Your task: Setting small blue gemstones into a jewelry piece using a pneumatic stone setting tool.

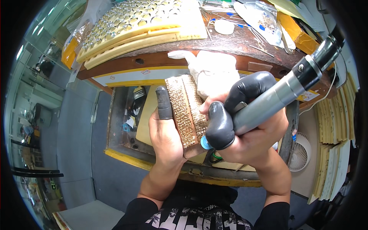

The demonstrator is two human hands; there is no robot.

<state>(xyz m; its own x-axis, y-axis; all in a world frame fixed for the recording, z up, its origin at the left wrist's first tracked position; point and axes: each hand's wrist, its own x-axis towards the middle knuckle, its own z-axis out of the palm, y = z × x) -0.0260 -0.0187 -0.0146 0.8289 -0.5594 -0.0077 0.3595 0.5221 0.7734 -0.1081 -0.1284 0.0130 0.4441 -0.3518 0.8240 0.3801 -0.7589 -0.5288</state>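
Note:
My left hand [165,136], with a black finger cot on its thumb, is closed round a narrow block [181,111] covered in rows of small gold-coloured pieces. In my right hand [257,138] is a grey rotary handpiece [264,105], gripped between a thumb and forefinger in black cots. A small blue disc [206,142] at the handpiece's tip sits by the block's lower right edge; whether it touches cannot be told. Just beyond the block, a white cloth-wrapped support [216,71] juts from the bench edge. The left hand's fingers are mostly hidden behind the block.
Yellowish trays [134,40] with many small silver-coloured rings lie on the wooden bench [241,42]. Metal rods, a round white container [224,27] and plastic bags lie right of them. Beneath my hands is an open drawer [128,151]. A white fan [299,153] and stacked boards [333,115] stand rightward.

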